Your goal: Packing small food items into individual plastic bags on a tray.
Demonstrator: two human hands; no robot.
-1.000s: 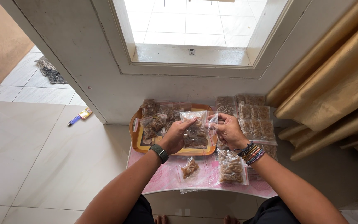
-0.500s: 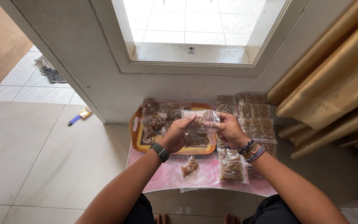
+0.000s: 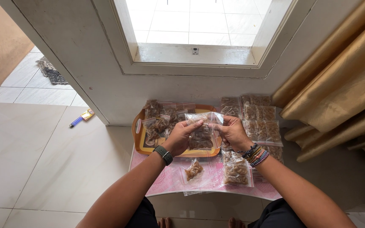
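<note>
My left hand (image 3: 181, 136) and my right hand (image 3: 233, 131) both pinch the top edge of a small clear plastic bag (image 3: 202, 131) filled with brown snack pieces. I hold it up above an orange tray (image 3: 139, 138) that carries several more filled bags (image 3: 159, 118). A dark watch sits on my left wrist, and beaded bracelets circle my right wrist. Below my hands, two clear bags lie on a pink mat (image 3: 165, 179): one nearly empty bag (image 3: 193, 170) and one fuller bag (image 3: 235, 169).
Rows of filled bags (image 3: 259, 119) lie to the right of the tray, beside gold curtains (image 3: 339, 88). A white wall with a low window opening stands just behind. A lighter (image 3: 76, 121) lies on the tiled floor at left, with a grey doormat (image 3: 51, 71) farther back.
My hands lifted the bag a little and came closer together along its top edge; my right hand shifted left and up.
</note>
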